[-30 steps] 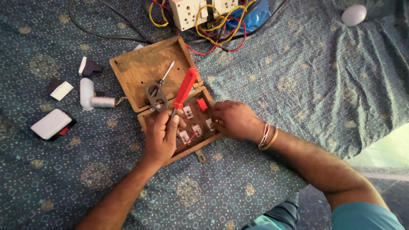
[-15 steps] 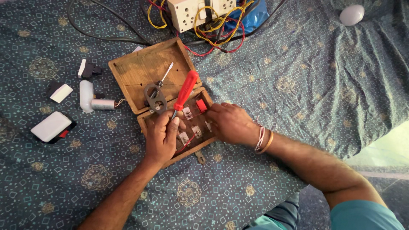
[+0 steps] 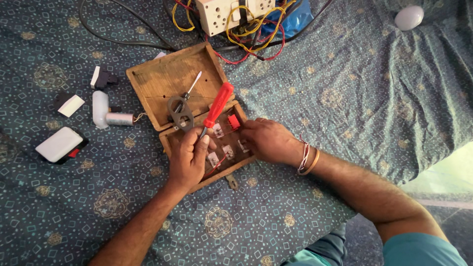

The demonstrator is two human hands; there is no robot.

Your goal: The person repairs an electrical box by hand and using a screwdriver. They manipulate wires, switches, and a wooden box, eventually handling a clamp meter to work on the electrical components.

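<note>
An open wooden box [image 3: 162, 81] lies on a patterned blue cloth. Its near half holds small white electrical parts [image 3: 227, 151], thin red wires and a red part [image 3: 233, 121]. My left hand [image 3: 189, 156] rests on that half and grips a red-handled screwdriver [image 3: 218, 104] near its shaft, the handle pointing up and away. My right hand [image 3: 266, 140] presses down on the right side of the same half, fingers curled over the white parts. A metal tool with two holes [image 3: 180, 114] and a small clear-handled screwdriver [image 3: 193, 83] lie on the box's far half.
A white socket board [image 3: 229, 14] with yellow, red and black wires sits at the top. Left of the box lie a white tube-shaped part [image 3: 101, 109], a white and black case [image 3: 60, 144], a white block [image 3: 70, 105] and a plug piece [image 3: 102, 78]. A white egg-shaped object [image 3: 408, 17] is at the top right.
Both hands stay on the near half of the box. The red screwdriver's handle has shifted slightly, and my right hand has edged a little further in over the parts.
</note>
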